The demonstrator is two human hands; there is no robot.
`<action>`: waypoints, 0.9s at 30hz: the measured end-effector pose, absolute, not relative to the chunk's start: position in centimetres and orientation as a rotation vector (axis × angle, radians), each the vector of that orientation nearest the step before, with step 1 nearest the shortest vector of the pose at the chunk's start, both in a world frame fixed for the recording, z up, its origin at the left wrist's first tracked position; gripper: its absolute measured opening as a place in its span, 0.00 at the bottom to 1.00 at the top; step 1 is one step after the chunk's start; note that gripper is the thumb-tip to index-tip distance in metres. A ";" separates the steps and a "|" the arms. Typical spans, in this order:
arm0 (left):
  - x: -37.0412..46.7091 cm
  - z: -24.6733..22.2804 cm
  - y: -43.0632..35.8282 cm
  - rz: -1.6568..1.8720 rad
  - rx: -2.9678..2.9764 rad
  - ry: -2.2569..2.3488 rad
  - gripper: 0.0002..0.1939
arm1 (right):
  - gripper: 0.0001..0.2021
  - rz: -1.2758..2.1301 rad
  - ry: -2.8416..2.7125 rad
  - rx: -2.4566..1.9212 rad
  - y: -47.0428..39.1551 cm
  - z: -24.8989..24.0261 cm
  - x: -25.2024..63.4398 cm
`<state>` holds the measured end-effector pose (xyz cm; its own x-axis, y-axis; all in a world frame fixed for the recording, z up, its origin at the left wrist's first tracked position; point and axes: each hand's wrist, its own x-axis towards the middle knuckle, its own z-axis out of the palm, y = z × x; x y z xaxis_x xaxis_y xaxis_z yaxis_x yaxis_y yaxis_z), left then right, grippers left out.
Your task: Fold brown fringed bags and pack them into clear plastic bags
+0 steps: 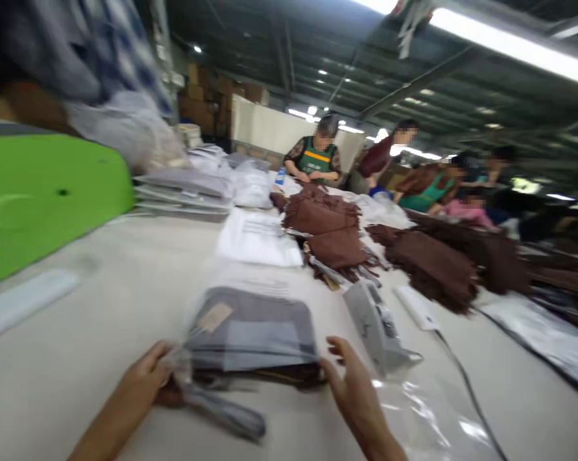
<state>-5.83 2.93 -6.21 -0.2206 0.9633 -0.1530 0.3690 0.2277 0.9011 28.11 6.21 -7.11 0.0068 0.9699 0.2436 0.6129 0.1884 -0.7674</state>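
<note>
At far left a pale bar (27, 302) lies on the worktop (111, 288), below the green machine (53, 198). My left hand (147, 378) is closed on crumpled wrap (179, 362) at the near left corner of the bag; past it, beyond the bag, sits a stack (178, 192) of grey packets. A wrapped strap (228, 411) trails rightward from that hand. The bag (269, 314), grey on top and brown along its near edge, lies flat between my hands, with a tan tag (215, 316) on it. Behind it are a white packet (260, 238), then brown fringed pieces (322, 221), with an aproned co-worker (317, 160) beyond. My right hand (353, 384) is loosely spread, its thumb at the bag's right edge; blur hides whether it touches. Further right come a grey box (368, 326), a power strip (416, 307), clear film (423, 422) and a brown pile (435, 259).
</note>
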 end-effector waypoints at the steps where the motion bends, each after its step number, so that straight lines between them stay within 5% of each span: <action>1: -6.7 -6.2 2.4 0.958 1.189 1.755 0.12 | 0.15 0.419 -1.752 -1.455 6.0 -7.1 27.6; 7: -7.6 -6.7 1.8 0.850 1.213 1.835 0.12 | 0.13 0.318 -2.383 -0.536 3.3 -6.8 17.1; 24: -7.7 -6.5 -0.9 0.466 1.722 2.164 0.11 | 0.14 0.038 -2.442 -0.737 7.3 -6.5 7.8; 27: -8.2 -6.5 -1.9 0.673 1.832 2.291 0.08 | 0.16 0.062 -2.396 -0.651 5.6 -6.2 9.5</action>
